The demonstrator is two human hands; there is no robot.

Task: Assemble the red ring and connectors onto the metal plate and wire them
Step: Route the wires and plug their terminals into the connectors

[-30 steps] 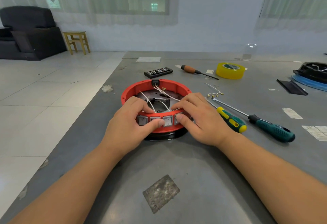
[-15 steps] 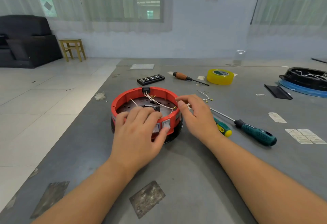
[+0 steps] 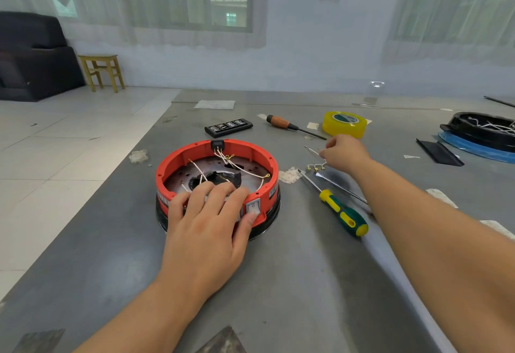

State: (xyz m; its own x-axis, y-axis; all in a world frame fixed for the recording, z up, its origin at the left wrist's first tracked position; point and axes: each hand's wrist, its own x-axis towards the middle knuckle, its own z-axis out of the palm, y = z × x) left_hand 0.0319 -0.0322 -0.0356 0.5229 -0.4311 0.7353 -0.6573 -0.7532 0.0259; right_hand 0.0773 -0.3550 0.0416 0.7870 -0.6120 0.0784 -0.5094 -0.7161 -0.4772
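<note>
The red ring sat mid-table, rigid plastic, left hand pressed flat over its six o'clock rim; right hand at two o'clock apparently pinched a thin, springy wire lead

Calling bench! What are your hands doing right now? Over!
Left hand flat on red ring, bracing it. Right hand off to the side, pinching loose wires. Ring sits on metal plate, wires inside unfinished. Screwdrivers beside it, nothing blocking.
</note>
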